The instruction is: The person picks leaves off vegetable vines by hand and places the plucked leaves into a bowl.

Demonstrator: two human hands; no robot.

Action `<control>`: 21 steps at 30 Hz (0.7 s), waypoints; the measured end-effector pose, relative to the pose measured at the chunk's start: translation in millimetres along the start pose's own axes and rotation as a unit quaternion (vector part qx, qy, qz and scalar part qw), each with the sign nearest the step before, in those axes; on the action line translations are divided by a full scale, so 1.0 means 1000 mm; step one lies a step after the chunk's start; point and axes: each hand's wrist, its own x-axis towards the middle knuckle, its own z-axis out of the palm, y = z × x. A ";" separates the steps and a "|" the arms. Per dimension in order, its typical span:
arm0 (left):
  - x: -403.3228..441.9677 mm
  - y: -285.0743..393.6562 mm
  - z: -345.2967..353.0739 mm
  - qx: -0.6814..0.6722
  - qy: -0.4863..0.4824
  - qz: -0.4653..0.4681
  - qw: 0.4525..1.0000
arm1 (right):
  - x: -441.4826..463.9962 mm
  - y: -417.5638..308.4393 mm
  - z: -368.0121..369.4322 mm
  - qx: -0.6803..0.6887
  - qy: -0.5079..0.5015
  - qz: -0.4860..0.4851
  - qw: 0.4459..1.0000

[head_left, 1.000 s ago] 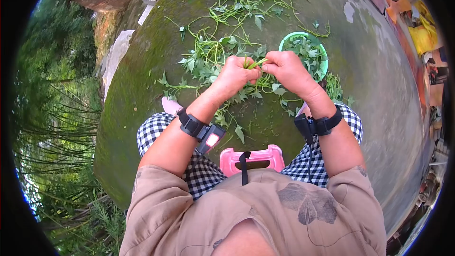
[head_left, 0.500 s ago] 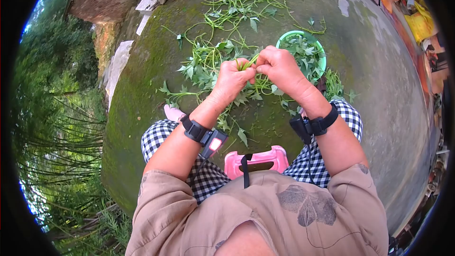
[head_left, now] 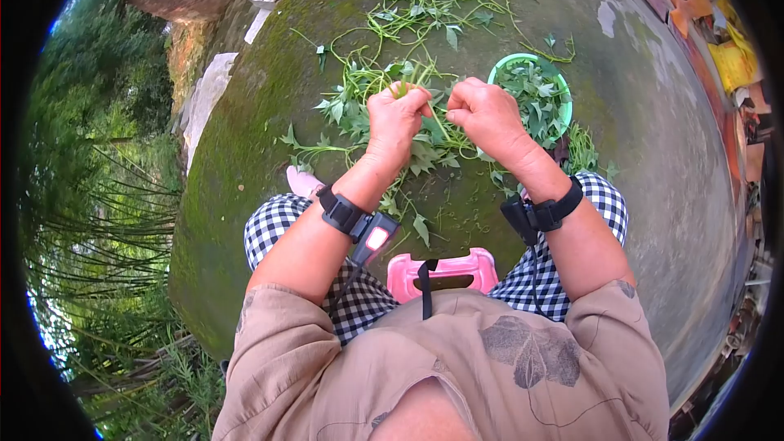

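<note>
My left hand (head_left: 395, 118) is closed around several short green stems (head_left: 415, 76), whose ends stick out above the fingers. To its right, my right hand (head_left: 487, 118) is pinched, a small gap apart from the left; whatever lies between its fingertips is too small to make out. Beneath both hands lies a heap of leafy green vines (head_left: 351, 110) on the mossy ground. A green round basket (head_left: 565, 106) holding cut leaves stands just beyond my right hand.
More bare stems (head_left: 425, 0) are strewn farther ahead. A leafy bunch (head_left: 581, 149) lies right of the basket. Near my body is a pink plastic stool (head_left: 400, 276). Pale stone blocks (head_left: 208, 102) edge the ground at left; a yellow cloth item (head_left: 732, 65) lies at far right.
My hands have moved apart from each other. The left has tilted more upright with the stems in its grip, while the right has come away from them.
</note>
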 end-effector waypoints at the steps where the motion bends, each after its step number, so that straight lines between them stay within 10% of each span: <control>1: 0.000 0.006 -0.001 -0.026 0.012 -0.001 1.000 | 0.000 0.001 0.000 0.003 -0.007 0.006 1.000; 12: 0.028 0.042 -0.057 -0.261 -0.084 -0.046 0.961 | -0.001 0.027 0.000 -0.030 -0.054 0.071 0.996; 17: 0.022 0.044 -0.059 0.019 0.010 0.037 0.999 | -0.006 0.045 -0.002 0.005 -0.037 0.058 0.998; 21: 0.007 0.022 -0.036 0.038 -0.116 -0.095 0.988 | -0.011 0.043 0.001 0.076 -0.069 0.036 0.994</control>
